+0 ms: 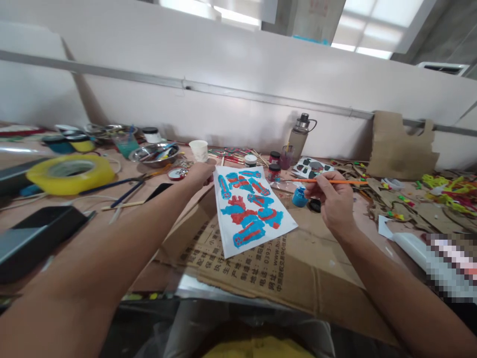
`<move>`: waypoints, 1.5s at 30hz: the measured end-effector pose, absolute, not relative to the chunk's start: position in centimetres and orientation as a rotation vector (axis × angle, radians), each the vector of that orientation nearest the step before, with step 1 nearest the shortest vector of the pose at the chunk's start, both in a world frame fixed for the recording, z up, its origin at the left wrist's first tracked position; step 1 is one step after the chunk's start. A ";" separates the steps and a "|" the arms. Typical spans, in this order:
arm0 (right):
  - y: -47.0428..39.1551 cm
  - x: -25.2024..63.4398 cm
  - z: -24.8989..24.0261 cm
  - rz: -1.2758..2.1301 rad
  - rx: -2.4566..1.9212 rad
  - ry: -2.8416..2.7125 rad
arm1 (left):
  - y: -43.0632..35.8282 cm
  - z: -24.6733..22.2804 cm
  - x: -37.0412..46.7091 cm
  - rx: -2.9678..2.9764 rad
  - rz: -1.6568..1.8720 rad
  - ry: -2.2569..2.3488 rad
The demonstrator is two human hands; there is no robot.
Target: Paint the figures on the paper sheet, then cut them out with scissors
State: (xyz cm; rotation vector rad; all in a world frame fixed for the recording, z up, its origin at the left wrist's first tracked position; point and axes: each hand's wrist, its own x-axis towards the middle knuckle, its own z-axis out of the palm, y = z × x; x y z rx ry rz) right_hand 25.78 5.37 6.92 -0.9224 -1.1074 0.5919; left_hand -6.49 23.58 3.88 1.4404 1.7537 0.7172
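A white sheet (285, 231) painted with blue and red shapes is over a flattened printed cardboard piece (298, 278). My left hand (204, 174) is closed at the sheet's upper left corner, its fingertips partly hidden. In my right hand (331, 199) an orange-handled paintbrush (350, 182) is pinched, lying nearly level with its tip pointing left. Just under the brush stands an open jar of blue paint (299, 197), with a dark lid (315, 205) beside it. The brush tip is above the table, to the right of the sheet.
Red paint jars (275, 172), a grey bottle (299, 136) and a paper cup (198, 150) stand along the back. To the left are a metal bowl (154, 154), yellow tape roll (70, 174) and scissors (128, 191). Cardboard scraps (400, 199) cover the right.
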 end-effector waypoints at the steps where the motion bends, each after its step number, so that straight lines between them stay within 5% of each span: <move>1: 5.3 25.7 7.0 0.600 -0.919 -1.106 | 23.0 4.0 -6.5 1.402 0.694 1.756; 14: 5.7 22.8 7.5 0.767 -0.977 -1.358 | 15.4 4.2 -9.1 1.525 0.195 1.733; 21: 7.5 20.4 6.8 0.566 -0.992 -1.751 | 13.9 2.8 -7.8 2.109 0.631 1.820; 27: 9.4 19.4 4.8 0.315 -0.908 -2.054 | 13.6 0.3 -7.2 2.163 0.602 1.724; 45: 12.0 19.1 1.5 0.265 -0.820 -2.244 | 13.4 -0.3 -7.3 2.115 0.602 1.649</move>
